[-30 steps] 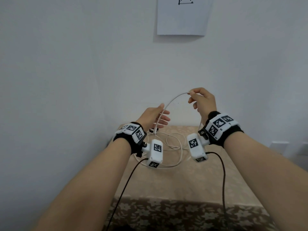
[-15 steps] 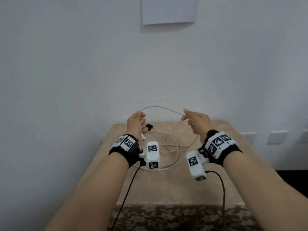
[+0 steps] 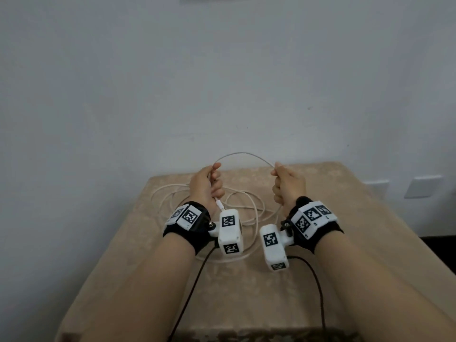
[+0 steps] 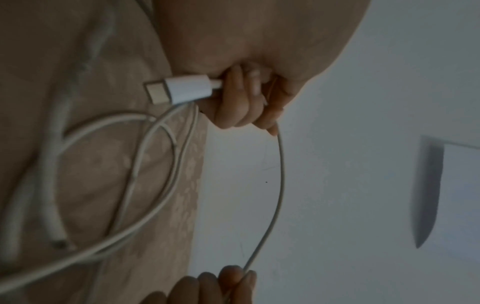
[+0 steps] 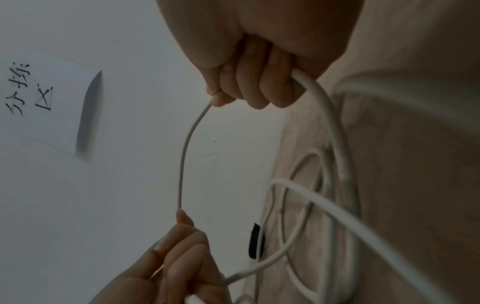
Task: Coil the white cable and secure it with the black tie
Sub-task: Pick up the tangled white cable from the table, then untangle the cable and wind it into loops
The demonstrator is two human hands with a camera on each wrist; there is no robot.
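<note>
A white cable [image 3: 243, 154] arches in the air between my two hands, and the rest of it lies in loose loops [image 3: 249, 206] on the beige table [image 3: 246, 287]. My left hand [image 3: 206, 187] grips the cable near its end, with the white plug [image 4: 179, 88] sticking out below the fist. My right hand [image 3: 287, 186] is curled round the cable [image 5: 187, 148] further along. The black tie [image 5: 255, 240] lies on the cloth near the far edge, seen only in the right wrist view.
The table stands against a pale wall [image 3: 222, 82]. A paper sign [image 5: 49, 105] with handwriting hangs on the wall above. White wall sockets [image 3: 423, 186] sit at the right. Black leads [image 3: 318, 292] run from my wrist cameras toward the front edge.
Both hands have come down from above the table to just over it. The left hand has closed round the cable end, and the arch between the hands has widened.
</note>
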